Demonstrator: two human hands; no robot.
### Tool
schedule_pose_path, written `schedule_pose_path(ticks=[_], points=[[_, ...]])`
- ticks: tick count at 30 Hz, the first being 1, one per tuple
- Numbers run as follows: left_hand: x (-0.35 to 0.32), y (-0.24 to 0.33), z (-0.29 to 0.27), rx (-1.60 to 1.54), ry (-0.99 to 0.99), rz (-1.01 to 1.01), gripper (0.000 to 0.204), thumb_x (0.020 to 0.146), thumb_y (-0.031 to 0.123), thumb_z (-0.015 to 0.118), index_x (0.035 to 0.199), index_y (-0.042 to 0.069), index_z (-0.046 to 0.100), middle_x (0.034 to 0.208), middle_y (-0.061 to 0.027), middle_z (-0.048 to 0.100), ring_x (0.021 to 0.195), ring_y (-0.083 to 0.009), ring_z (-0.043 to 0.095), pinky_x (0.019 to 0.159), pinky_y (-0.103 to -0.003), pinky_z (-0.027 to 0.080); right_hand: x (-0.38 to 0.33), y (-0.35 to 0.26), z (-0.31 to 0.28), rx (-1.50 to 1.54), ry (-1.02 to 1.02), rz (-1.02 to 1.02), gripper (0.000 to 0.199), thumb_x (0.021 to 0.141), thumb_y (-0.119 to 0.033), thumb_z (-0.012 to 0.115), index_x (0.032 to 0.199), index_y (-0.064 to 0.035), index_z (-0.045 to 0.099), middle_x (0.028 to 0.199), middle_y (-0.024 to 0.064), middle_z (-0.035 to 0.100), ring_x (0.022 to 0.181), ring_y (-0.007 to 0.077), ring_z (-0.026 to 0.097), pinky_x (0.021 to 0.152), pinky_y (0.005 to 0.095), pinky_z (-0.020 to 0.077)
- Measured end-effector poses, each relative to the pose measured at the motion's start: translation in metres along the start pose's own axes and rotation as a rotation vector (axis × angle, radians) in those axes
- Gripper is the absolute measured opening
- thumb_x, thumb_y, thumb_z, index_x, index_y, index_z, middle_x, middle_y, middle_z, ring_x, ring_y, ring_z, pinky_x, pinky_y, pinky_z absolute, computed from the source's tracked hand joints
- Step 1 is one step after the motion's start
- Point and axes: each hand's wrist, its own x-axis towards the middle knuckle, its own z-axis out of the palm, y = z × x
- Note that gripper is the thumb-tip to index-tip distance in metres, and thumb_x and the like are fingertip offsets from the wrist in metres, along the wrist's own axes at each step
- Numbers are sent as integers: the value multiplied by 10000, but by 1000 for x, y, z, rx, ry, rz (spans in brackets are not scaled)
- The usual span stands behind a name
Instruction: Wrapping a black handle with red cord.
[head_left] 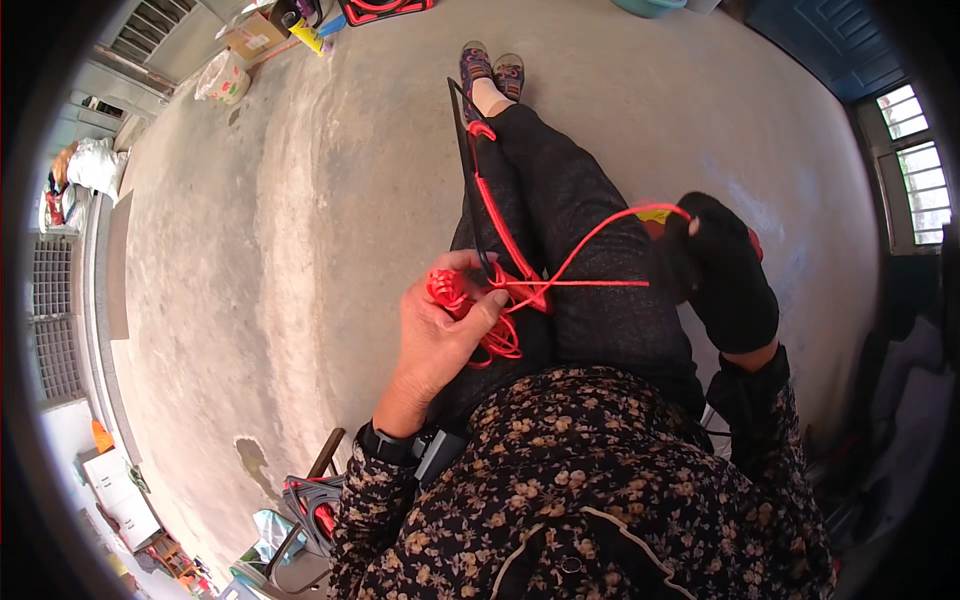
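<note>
Far left, a white sack (97,165) is slumping by the wall, a clear bag (222,80) and a brown carton (255,38) sitting further along. Now your left hand (440,325) is pinching the red cord (520,290) bundle over your lap, fingers closed tight on it. You're mid-knot, I'd say. Your right hand (722,270), in a black glove, is gripping the cord's far end, drawing it taut. Next likely needs steady tension.

L hand (445,325) bare, fingers curled shut over lap; R hand (722,270) gloved, fisted, raised at right.
</note>
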Motion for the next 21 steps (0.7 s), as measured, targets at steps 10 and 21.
schedule_pose_path(ticks=[10,21], points=[[-5,-6,-8,-120,61,7,170,827,33,645,986,-13,607,718,12,611,635,-33,524,588,-186,397,25,19,12,-487,-56,-233,239,801,-14,624,1039,-2,634,952,87,649,883,142,629,769,269,492],[-9,0,-3,-125,85,-10,105,841,18,637,944,-5,627,754,7,622,664,-38,543,616,-191,435,46,-1,92,-640,-264,-245,126,774,-161,692,843,-61,656,786,95,648,731,247,636,646,323,469]])
